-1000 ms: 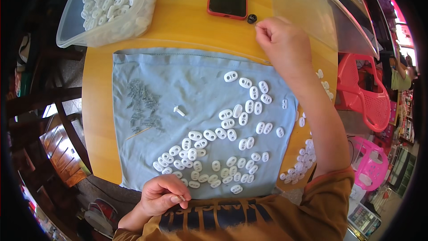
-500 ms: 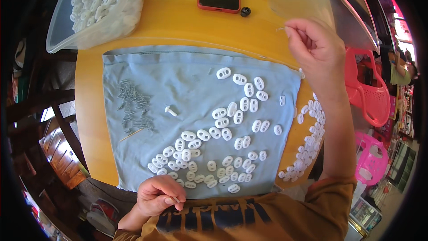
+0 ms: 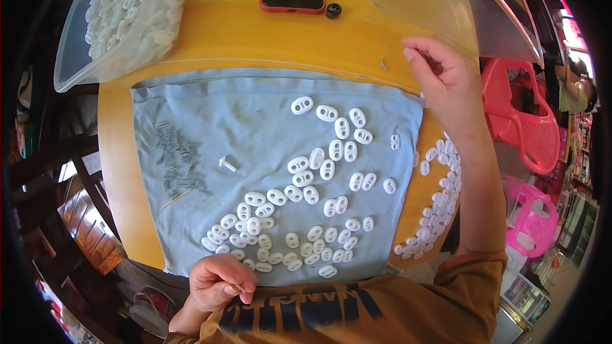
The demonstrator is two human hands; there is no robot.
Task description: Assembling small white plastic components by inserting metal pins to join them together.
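My left hand point(image 3: 222, 283) is at the near edge of a blue-grey cloth point(image 3: 255, 127), its fingers pinched on a small pale thing too little of which shows to name. My right hand point(image 3: 440, 70) is above the table at the far right, thumb and forefinger slightly apart. Just left of its fingertips is a tiny grey piece point(image 3: 383, 64), apart from them; whether it rests on the table I cannot tell. White oval two-holed cord locks point(image 3: 303, 179) spread across the cloth. A pile of small springs point(image 3: 178, 159) lies at left, near a white plunger-like piece point(image 3: 227, 164).
A clear tub point(image 3: 172, 38) of white pieces stands far left. A phone with a red case point(image 3: 293, 9) and a small black ring-like part point(image 3: 333, 11) lie behind the cloth. More white pieces point(image 3: 440, 207) line the right. A thin stick point(image 3: 176, 199) lies by the springs.
My right hand has let go of the tiny piece, which is now below and left of the fingertips. The left hand keeps its pinch. The whole view has shifted slightly.
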